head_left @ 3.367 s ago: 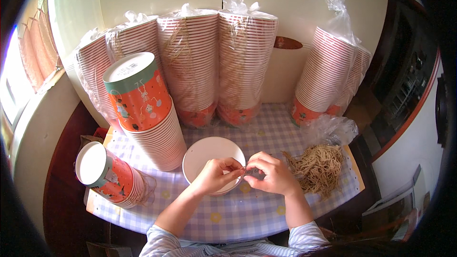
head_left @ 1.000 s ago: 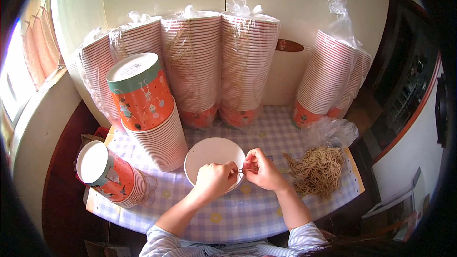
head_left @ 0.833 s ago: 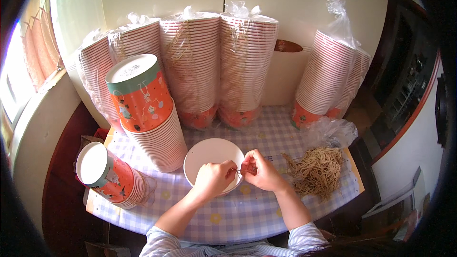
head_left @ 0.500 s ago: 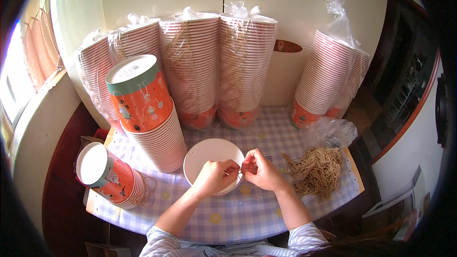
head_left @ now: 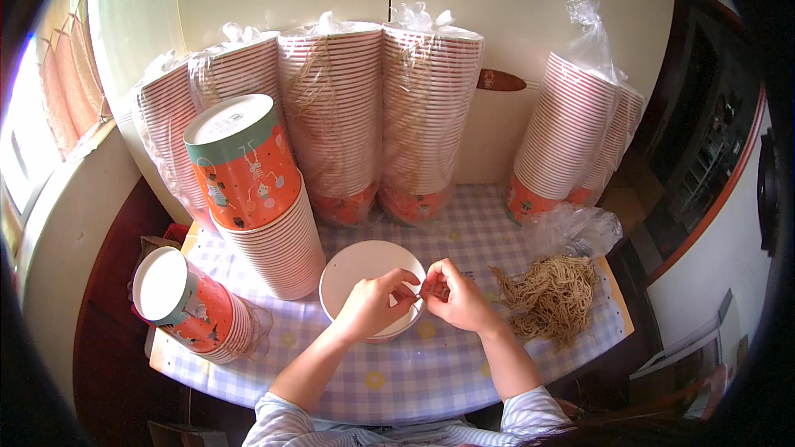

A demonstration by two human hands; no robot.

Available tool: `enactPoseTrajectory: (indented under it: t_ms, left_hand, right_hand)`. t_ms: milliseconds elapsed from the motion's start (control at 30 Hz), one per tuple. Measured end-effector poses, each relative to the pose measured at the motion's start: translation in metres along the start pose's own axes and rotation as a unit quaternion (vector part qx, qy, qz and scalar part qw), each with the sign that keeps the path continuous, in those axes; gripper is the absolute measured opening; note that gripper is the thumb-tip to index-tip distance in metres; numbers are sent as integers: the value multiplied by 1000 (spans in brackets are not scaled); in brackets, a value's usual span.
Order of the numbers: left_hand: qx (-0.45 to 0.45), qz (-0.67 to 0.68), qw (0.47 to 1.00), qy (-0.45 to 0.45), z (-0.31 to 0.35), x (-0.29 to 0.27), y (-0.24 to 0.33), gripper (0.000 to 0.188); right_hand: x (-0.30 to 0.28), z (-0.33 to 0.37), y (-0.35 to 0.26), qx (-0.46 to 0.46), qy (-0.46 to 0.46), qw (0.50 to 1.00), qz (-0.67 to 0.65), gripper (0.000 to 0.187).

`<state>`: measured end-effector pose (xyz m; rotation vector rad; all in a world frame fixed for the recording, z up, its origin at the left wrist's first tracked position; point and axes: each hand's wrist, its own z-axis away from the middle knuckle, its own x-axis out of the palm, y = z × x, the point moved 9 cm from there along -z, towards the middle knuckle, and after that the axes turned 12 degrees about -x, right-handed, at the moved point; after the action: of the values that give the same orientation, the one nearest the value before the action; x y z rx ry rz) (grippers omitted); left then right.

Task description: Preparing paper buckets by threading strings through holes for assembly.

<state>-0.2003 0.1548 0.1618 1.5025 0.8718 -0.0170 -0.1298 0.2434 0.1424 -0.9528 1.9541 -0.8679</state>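
Note:
A white paper bucket (head_left: 360,269) stands mouth up on the table in front of me. Over its right rim, my left hand (head_left: 374,306) curls its thumb and fingers together. My right hand (head_left: 455,300) pinches just beside it, fingertips almost touching the left ones. Whatever lies between the fingertips is too small to make out. To the right of my right hand lies a heap of tan strings (head_left: 556,298). Nested orange and green paper buckets (head_left: 211,310) with some string at their rims lean at the left.
A taller upside-down bucket stack (head_left: 273,252) rises behind my left hand. Bagged bucket stacks (head_left: 331,116) line the back, with another bagged stack (head_left: 567,132) at the right. A crumpled clear bag (head_left: 575,230) sits behind the strings. A checked cloth (head_left: 431,389) covers the table.
My left fingers have loosened a little and shifted slightly away from the right fingertips. The right hand and the bucket stay nearly in place.

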Motion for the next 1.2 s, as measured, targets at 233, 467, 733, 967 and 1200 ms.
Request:
enactPoseTrajectory:
  t_ms: [233, 467, 733, 967, 1200]
  left_hand:
    - [-18, -8, 1000, -18, -1, -1, 1, 28]
    - [-33, 45, 997, -56, -2, -2, -4, 29]
    - [-20, 169, 981, -89, -6, 7, -21, 28]
    - [-29, 167, 980, -102, -5, 10, -19, 28]
    - [-3, 86, 990, -112, -1, 12, -6, 26]
  right_hand:
    - [-1, -1, -5, 4, -14, 1000, 22, 25]
    - [-6, 3, -6, 6, -38, 999, 15, 18]
    - [-5, -2, -34, -36, -76, 995, 51, 18]
    - [-5, -4, -38, -122, -61, 984, 113, 12]
    - [-10, -3, -32, -95, -43, 988, 112, 9]
